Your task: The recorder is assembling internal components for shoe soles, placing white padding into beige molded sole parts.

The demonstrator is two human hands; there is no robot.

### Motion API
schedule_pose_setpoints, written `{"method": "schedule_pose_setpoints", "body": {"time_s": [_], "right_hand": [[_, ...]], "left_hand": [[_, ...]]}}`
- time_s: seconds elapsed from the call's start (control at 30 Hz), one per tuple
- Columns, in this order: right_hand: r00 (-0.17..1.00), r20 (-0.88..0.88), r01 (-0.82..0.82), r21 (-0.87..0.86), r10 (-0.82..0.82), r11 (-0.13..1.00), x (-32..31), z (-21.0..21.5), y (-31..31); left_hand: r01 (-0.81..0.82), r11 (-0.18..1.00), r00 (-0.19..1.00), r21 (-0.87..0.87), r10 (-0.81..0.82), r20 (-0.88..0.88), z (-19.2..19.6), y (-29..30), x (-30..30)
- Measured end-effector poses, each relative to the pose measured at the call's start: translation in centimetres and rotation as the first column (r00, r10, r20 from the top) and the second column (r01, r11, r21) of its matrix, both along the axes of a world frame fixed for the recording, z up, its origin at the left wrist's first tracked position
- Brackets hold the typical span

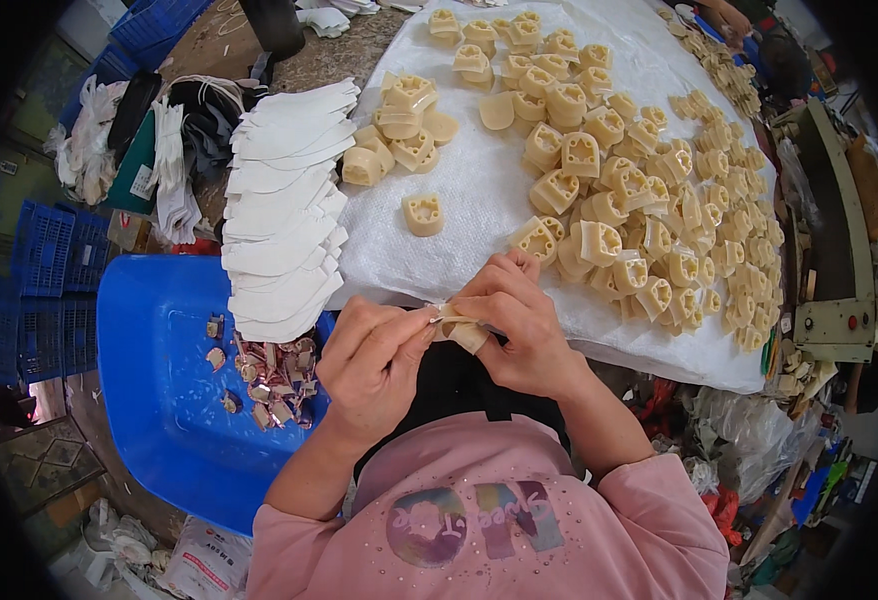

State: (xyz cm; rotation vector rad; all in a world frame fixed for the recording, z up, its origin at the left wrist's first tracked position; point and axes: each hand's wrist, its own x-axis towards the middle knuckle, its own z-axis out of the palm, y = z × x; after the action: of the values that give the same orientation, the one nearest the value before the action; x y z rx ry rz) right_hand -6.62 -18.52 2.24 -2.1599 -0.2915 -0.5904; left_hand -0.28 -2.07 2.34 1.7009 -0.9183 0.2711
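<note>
Both hands meet in front of my chest at the table's near edge. A beige plastic block (467, 336), shaped like a shoe heel, is gripped by my right hand (519, 325). My left hand (374, 355) pinches a small whitish edge on that block's left side; whether it is a separate strip I cannot tell. Left of my hands, overlapping white cut pieces (284, 205) lie in a long fanned row. Beyond them stands a small heap of beige heel blocks (404, 120), with one single heel block (423, 214) nearer to me.
A large pile of beige heel blocks (649, 200) covers the right of the white woven sheet (459, 265). At lower left a blue tub (174, 440) holds several reddish-brown and metallic-looking pieces (279, 385). Blue crates (54, 285) stand far left; a green-grey machine (834, 240) is at right.
</note>
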Motion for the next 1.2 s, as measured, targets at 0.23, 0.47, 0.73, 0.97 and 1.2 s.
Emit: {"method": "schedule_pose_setpoints", "body": {"time_s": [0.23,0.47,0.73,0.97,1.2], "right_hand": [[1.000,0.001,-0.007,-0.081,0.007,0.997,-0.4,-0.1,-0.3],[1.000,-0.015,-0.005,-0.142,0.002,0.990,-0.5,0.1,-0.2],[0.998,0.056,0.004,-0.082,0.000,0.997,-0.3,-0.1,-0.5],[0.982,0.179,0.088,-0.205,-0.051,0.975,-0.1,-0.6,-0.4],[0.991,0.046,0.119,0.080,-0.123,0.990,-2.2,1.0,-0.1]], "left_hand": [[0.062,0.994,0.986,0.091,-0.075,0.149,1.1,-0.4,0.7],[0.151,0.971,0.952,0.186,-0.193,0.236,1.4,-0.7,1.5],[0.207,0.978,0.975,-0.006,-0.206,0.079,-0.3,-0.7,0.8],[0.079,0.994,0.991,-0.074,-0.070,0.117,-1.5,-0.8,0.7],[-0.008,0.994,1.000,-0.110,0.011,0.028,-1.4,0.3,0.8]]}}
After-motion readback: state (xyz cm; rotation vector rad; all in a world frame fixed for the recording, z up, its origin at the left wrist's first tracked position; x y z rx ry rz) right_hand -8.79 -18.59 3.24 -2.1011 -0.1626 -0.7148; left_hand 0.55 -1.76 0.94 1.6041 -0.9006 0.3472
